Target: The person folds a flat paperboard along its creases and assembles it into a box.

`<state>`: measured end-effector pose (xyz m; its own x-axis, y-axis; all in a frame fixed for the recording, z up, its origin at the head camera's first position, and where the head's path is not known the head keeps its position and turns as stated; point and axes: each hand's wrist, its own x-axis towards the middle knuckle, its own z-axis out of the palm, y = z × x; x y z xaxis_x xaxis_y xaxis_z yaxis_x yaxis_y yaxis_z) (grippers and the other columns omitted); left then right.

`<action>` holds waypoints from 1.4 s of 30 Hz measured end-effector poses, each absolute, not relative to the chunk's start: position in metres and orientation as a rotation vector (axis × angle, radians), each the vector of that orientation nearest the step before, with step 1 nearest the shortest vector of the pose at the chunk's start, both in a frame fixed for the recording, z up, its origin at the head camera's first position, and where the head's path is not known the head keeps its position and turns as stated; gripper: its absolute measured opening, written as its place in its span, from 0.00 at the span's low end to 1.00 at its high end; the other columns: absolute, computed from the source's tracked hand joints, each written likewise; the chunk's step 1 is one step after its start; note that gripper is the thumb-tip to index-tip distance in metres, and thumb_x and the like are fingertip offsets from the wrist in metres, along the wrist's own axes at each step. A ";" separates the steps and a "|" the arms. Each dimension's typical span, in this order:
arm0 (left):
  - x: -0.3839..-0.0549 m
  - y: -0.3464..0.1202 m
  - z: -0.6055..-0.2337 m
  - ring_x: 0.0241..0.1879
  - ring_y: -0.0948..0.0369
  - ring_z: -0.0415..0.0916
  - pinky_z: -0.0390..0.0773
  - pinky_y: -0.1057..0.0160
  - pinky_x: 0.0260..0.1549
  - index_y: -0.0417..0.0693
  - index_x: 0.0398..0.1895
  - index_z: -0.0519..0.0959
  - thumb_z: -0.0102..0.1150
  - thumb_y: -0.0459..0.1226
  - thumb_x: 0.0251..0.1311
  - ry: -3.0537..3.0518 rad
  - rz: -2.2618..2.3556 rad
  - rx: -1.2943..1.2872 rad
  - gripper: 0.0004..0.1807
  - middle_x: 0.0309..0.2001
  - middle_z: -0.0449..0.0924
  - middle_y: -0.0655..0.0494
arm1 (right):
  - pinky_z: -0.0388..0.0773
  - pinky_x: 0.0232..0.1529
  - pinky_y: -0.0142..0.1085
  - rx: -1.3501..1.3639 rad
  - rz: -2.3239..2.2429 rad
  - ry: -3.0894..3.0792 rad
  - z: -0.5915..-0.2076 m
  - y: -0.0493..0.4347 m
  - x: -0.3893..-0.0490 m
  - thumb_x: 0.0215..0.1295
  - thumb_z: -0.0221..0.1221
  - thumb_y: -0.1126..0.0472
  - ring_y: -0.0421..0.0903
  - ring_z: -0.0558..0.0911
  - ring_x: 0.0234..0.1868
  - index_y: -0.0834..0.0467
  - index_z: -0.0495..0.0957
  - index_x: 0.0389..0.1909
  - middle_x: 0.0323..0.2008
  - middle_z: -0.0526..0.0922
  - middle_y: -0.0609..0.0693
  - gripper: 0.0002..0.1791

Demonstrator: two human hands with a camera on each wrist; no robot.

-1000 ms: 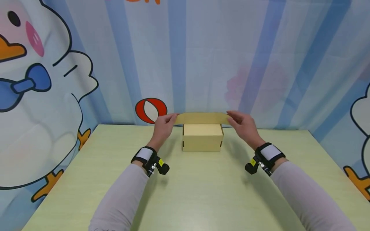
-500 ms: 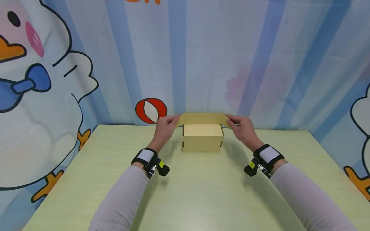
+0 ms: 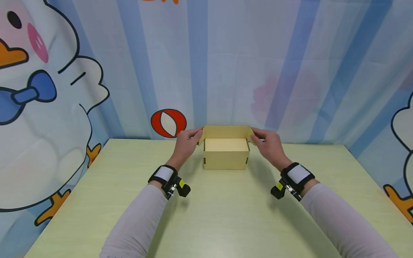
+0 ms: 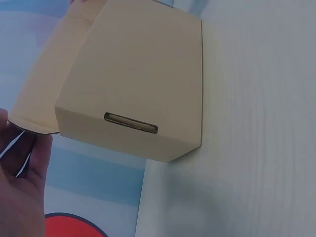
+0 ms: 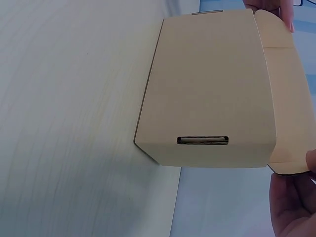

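A small brown cardboard box (image 3: 224, 160) stands at the table's far side, its front flap (image 3: 227, 132) raised behind the lid panel. My left hand (image 3: 185, 144) pinches the tab at the flap's left end between thumb and fingers. At the right end, the other tab (image 3: 250, 135) is pinched by my right hand (image 3: 269, 146). In the left wrist view a narrow slot (image 4: 131, 123) shows near the box's edge, and the left hand (image 4: 23, 190) holds the tab's rim. The right wrist view has the right hand (image 5: 294, 205) gripping the opposite tab, beside a similar slot (image 5: 202, 140).
The box rests on a pale wood-grain table (image 3: 222, 215). Right behind it hangs a blue striped cloth (image 3: 232, 71) with cartoon ducks and a red ball (image 3: 158, 123) printed on it. Both wrists wear straps with small cameras (image 3: 184, 190).
Both hands have moved slightly inward and folded the flap's end tabs toward me, so they now angle forward from the flap. The box has stayed in place.
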<state>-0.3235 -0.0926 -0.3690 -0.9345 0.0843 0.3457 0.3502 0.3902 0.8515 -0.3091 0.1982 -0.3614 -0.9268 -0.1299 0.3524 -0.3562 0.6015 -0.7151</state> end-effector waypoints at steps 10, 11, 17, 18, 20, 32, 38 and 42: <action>-0.323 -0.089 -0.370 0.52 0.52 0.81 0.84 0.59 0.47 0.47 0.63 0.77 0.51 0.42 0.73 -2.390 -1.642 -0.407 0.20 0.59 0.81 0.47 | 0.82 0.50 0.50 0.377 1.218 -2.564 -0.359 0.194 -0.308 0.73 0.56 0.59 0.56 0.81 0.56 0.58 0.73 0.66 0.57 0.82 0.62 0.23; -0.323 -0.089 -0.370 0.52 0.51 0.81 0.85 0.58 0.47 0.47 0.63 0.77 0.51 0.42 0.73 -2.384 -1.665 -0.406 0.20 0.60 0.81 0.47 | 0.82 0.50 0.50 0.373 1.216 -2.565 -0.359 0.194 -0.308 0.73 0.56 0.59 0.56 0.81 0.56 0.58 0.73 0.66 0.56 0.83 0.61 0.23; -0.323 -0.087 -0.371 0.54 0.50 0.80 0.85 0.58 0.48 0.47 0.64 0.76 0.52 0.43 0.73 -2.355 -1.749 -0.411 0.21 0.61 0.79 0.46 | 0.82 0.52 0.50 0.346 1.231 -2.567 -0.360 0.192 -0.308 0.72 0.57 0.59 0.55 0.81 0.57 0.56 0.73 0.67 0.57 0.82 0.60 0.23; -0.323 -0.087 -0.371 0.55 0.50 0.80 0.85 0.58 0.48 0.47 0.64 0.76 0.52 0.43 0.73 -2.354 -1.755 -0.413 0.21 0.62 0.79 0.46 | 0.82 0.53 0.50 0.344 1.235 -2.566 -0.360 0.192 -0.308 0.72 0.57 0.59 0.55 0.81 0.57 0.57 0.73 0.67 0.57 0.82 0.60 0.24; -0.322 -0.087 -0.372 0.55 0.51 0.80 0.85 0.59 0.48 0.47 0.65 0.76 0.52 0.43 0.73 -2.354 -1.760 -0.416 0.21 0.62 0.79 0.47 | 0.81 0.54 0.51 0.344 1.238 -2.568 -0.360 0.191 -0.308 0.71 0.57 0.60 0.55 0.81 0.57 0.57 0.73 0.67 0.58 0.82 0.60 0.24; -0.324 -0.086 -0.373 0.56 0.51 0.79 0.84 0.58 0.49 0.46 0.65 0.76 0.52 0.43 0.73 -2.346 -1.788 -0.419 0.21 0.61 0.79 0.46 | 0.83 0.52 0.50 0.333 1.262 -2.564 -0.358 0.189 -0.308 0.69 0.61 0.60 0.55 0.82 0.56 0.58 0.73 0.66 0.56 0.83 0.60 0.25; -0.325 -0.085 -0.375 0.58 0.49 0.78 0.83 0.54 0.51 0.43 0.65 0.75 0.53 0.41 0.72 -2.344 -1.804 -0.415 0.22 0.62 0.78 0.43 | 0.83 0.52 0.49 0.331 1.268 -2.575 -0.358 0.189 -0.309 0.67 0.62 0.60 0.55 0.83 0.56 0.59 0.74 0.65 0.55 0.83 0.61 0.26; -0.316 -0.084 -0.366 0.58 0.47 0.77 0.83 0.52 0.52 0.38 0.65 0.74 0.52 0.38 0.73 -2.359 -1.793 -0.426 0.21 0.62 0.77 0.40 | 0.82 0.53 0.50 0.323 1.256 -2.584 -0.359 0.190 -0.309 0.67 0.63 0.59 0.56 0.82 0.56 0.60 0.74 0.65 0.56 0.83 0.61 0.26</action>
